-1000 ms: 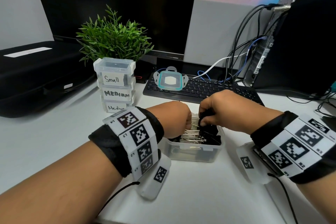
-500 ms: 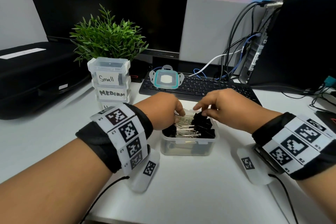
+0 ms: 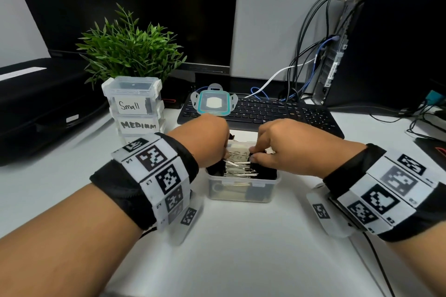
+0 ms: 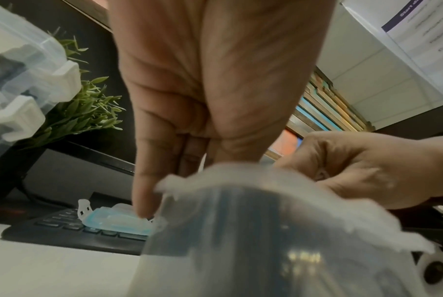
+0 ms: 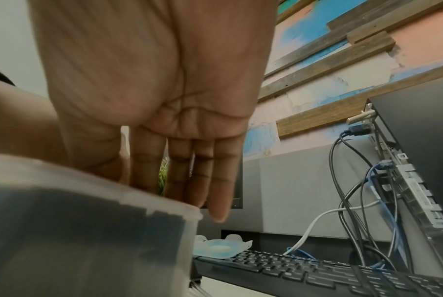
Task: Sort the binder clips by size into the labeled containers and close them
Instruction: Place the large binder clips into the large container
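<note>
From my remote seat, the change since half a second ago: my left hand [image 3: 205,142] has pushed further over the open container [image 3: 241,188] at 12 o'clock from me, and my right hand [image 3: 287,149] has dropped lower, fingertips now down among the binder clips [image 3: 241,169] heaped inside. The right thumb and forefinger seem to pinch a black clip, though the contact is small and partly covered, so I can't tell for certain. The left fingers curl downward into the tub; whether they grip a clip I cannot tell, since the knuckles hide them. Both wrist views are blocked by the blurred tub wall. The lid [image 3: 213,102] lies on the keyboard [image 3: 289,113] at 12 o'clock. The stacked labeled containers [image 3: 135,103] stand at 10 o'clock; the bottom label is hidden by my wristband
</note>
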`<state>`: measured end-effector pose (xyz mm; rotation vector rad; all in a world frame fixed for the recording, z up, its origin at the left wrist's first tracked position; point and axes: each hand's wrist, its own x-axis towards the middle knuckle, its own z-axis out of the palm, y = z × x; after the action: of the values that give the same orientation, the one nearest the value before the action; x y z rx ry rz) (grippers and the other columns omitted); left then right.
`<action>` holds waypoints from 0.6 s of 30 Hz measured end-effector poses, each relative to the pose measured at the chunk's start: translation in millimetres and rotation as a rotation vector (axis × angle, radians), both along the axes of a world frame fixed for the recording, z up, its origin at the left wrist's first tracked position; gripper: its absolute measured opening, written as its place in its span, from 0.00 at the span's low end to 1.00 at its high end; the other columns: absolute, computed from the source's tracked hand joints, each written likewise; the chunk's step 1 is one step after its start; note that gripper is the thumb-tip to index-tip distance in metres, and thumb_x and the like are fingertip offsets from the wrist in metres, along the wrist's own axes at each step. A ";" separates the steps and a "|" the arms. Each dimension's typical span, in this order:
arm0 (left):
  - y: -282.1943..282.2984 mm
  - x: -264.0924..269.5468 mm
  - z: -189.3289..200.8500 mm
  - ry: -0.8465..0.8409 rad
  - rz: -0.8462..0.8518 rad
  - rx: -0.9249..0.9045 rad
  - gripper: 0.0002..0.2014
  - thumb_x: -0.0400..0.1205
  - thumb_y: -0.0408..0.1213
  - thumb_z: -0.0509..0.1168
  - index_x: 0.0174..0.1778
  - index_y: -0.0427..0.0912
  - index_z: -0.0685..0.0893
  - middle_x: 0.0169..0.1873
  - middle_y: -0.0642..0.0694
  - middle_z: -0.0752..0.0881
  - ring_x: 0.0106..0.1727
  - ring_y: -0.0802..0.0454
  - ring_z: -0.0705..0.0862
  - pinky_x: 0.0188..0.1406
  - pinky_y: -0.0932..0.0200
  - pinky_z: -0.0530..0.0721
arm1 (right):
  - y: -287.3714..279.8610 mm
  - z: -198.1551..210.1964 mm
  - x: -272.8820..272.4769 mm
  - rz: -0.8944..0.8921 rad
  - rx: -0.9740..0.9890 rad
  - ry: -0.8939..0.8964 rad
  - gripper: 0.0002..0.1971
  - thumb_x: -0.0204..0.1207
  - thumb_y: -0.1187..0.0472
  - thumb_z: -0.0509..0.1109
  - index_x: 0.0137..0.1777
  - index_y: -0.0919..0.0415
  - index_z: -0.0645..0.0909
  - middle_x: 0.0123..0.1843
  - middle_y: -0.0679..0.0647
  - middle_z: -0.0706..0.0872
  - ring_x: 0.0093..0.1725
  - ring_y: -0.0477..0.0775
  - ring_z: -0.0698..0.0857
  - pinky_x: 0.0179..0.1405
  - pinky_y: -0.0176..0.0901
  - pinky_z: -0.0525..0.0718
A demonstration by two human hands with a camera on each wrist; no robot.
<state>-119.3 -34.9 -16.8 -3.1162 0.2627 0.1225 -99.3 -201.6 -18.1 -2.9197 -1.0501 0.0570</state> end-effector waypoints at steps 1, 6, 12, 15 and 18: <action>-1.2 0.6 0.3 0.015 -0.002 0.018 0.12 0.84 0.41 0.61 0.58 0.41 0.86 0.39 0.50 0.79 0.45 0.51 0.79 0.36 0.63 0.74 | 0.2 0.0 1.3 -0.015 0.003 0.027 0.18 0.76 0.40 0.66 0.51 0.50 0.89 0.45 0.48 0.86 0.48 0.51 0.84 0.48 0.52 0.84; -7.1 3.2 0.2 0.044 -0.039 0.122 0.14 0.85 0.42 0.58 0.60 0.40 0.84 0.43 0.46 0.79 0.46 0.49 0.77 0.43 0.59 0.75 | 1.4 5.3 0.0 -0.041 -0.085 0.088 0.25 0.67 0.32 0.69 0.55 0.48 0.87 0.46 0.46 0.84 0.49 0.50 0.82 0.51 0.51 0.84; -24.1 8.2 4.9 0.075 -0.108 0.205 0.16 0.86 0.41 0.56 0.62 0.39 0.83 0.49 0.45 0.82 0.54 0.47 0.80 0.45 0.59 0.74 | -1.5 12.5 2.4 -0.064 -0.208 0.102 0.27 0.69 0.32 0.69 0.59 0.50 0.86 0.52 0.48 0.86 0.53 0.51 0.83 0.54 0.48 0.83; -23.4 16.0 1.0 0.116 -0.129 -0.009 0.13 0.85 0.41 0.59 0.61 0.44 0.85 0.47 0.50 0.83 0.50 0.54 0.80 0.43 0.63 0.75 | -12.2 13.7 2.9 -0.091 -0.225 0.090 0.27 0.70 0.34 0.69 0.63 0.48 0.84 0.54 0.46 0.85 0.54 0.51 0.82 0.52 0.43 0.80; -10.4 22.0 3.4 0.108 -0.118 -0.353 0.11 0.84 0.42 0.62 0.59 0.50 0.85 0.48 0.54 0.84 0.47 0.59 0.81 0.54 0.60 0.80 | -27.0 14.6 3.0 -0.115 -0.222 0.091 0.26 0.71 0.36 0.70 0.66 0.46 0.82 0.56 0.45 0.84 0.56 0.50 0.81 0.52 0.41 0.79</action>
<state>-97.3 -45.3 -13.5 -3.4347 0.5235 0.2710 -96.3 -228.6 -3.5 -3.1328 -0.9160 0.3197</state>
